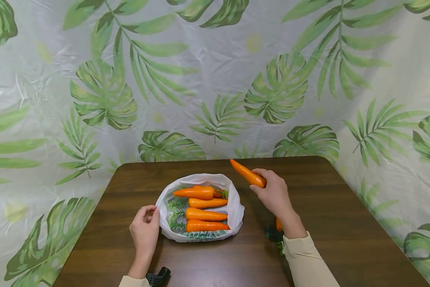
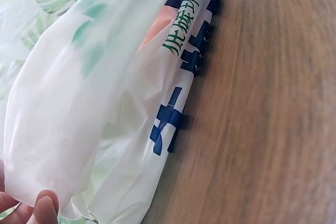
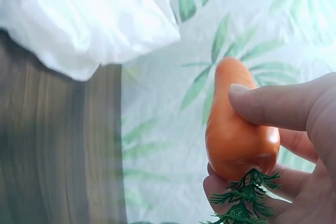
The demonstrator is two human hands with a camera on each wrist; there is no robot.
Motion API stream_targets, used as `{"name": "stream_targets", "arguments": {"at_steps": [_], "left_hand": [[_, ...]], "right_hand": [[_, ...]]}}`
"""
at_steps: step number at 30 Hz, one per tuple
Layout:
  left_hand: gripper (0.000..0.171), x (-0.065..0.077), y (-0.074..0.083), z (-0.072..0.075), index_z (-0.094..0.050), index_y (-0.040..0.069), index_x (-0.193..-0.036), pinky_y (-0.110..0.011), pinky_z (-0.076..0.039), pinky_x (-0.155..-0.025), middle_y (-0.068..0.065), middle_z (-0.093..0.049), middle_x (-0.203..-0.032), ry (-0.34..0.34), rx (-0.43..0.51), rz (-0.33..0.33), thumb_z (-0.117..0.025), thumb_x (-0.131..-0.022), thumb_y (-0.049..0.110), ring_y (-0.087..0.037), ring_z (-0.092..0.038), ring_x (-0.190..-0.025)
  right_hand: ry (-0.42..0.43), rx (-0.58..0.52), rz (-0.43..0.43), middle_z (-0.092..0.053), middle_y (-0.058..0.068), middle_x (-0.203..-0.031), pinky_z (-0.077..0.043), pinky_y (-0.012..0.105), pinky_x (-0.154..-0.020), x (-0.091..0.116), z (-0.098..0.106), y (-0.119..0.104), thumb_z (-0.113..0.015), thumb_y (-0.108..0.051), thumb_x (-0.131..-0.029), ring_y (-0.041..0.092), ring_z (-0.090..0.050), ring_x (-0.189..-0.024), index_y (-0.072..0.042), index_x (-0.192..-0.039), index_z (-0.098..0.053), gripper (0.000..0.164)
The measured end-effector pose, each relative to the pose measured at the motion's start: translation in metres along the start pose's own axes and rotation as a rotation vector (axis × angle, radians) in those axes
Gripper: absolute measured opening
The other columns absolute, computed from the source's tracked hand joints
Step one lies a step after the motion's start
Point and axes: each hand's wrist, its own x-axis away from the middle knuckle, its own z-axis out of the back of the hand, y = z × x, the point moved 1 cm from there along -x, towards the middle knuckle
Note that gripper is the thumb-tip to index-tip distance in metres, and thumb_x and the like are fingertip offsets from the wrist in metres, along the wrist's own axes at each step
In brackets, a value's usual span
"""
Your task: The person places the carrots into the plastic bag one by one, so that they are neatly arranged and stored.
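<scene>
A white plastic bag (image 1: pixel 238 211) lies with its mouth wide on the table, and several orange carrots (image 1: pixel 206 215) with green tops lie inside it. At the bag's left rim, my left hand (image 1: pixel 145 229) pinches the plastic between thumb and fingers; the left wrist view shows the thumb (image 2: pixel 46 208) against the bag's edge. My right hand (image 1: pixel 275 192) grips another carrot (image 1: pixel 248 173) by its thick end, raised right of the bag with its tip pointing up and left. In the right wrist view, a green leafy top (image 3: pixel 247 198) hangs from that carrot (image 3: pixel 231 124).
Partly hidden by the right forearm, one more orange carrot (image 1: pixel 279 224) is on the dark wooden table (image 1: pixel 200 267). A black device (image 1: pixel 159 276) sits at the left wrist. Behind the table hangs a leaf-patterned sheet (image 1: pixel 218 79).
</scene>
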Motion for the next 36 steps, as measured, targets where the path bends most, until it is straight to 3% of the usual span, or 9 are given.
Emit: {"name": "stream_targets", "arguments": {"at_steps": [11, 25, 36], "left_hand": [[0.005, 0.0, 0.002, 0.001, -0.074, 0.008, -0.092, -0.017, -0.042, -0.057, 0.0, -0.068, -0.079, -0.002, -0.003, 0.011, -0.075, -0.088, 0.006, -0.011, -0.059, -0.06], [0.005, 0.0, 0.001, 0.001, -0.074, 0.01, -0.091, -0.017, -0.042, -0.057, 0.0, -0.069, -0.078, -0.004, 0.009, 0.014, -0.075, -0.087, 0.006, -0.011, -0.059, -0.059], [0.006, -0.001, -0.002, 0.0, -0.074, 0.01, -0.091, -0.018, -0.041, -0.055, 0.0, -0.068, -0.076, -0.003, 0.002, 0.009, -0.075, -0.087, 0.005, -0.01, -0.058, -0.057]], "right_hand": [[0.0, 0.001, 0.078, -0.066, 0.004, -0.102, -0.046, 0.042, -0.072, -0.004, -0.02, -0.025, -0.086, -0.016, -0.08, 0.023, -0.059, -0.081, -0.017, -0.125, -0.07, 0.048], [-0.099, -0.051, 0.118, -0.064, -0.002, -0.106, -0.051, 0.037, -0.073, -0.003, -0.049, -0.06, -0.086, -0.009, -0.079, 0.018, -0.059, -0.085, -0.021, -0.123, -0.07, 0.048], [-0.217, -0.1, 0.21, -0.063, -0.007, -0.113, -0.05, 0.035, -0.077, -0.003, -0.072, -0.09, -0.085, -0.011, -0.081, 0.013, -0.058, -0.09, -0.023, -0.127, -0.068, 0.051]]}}
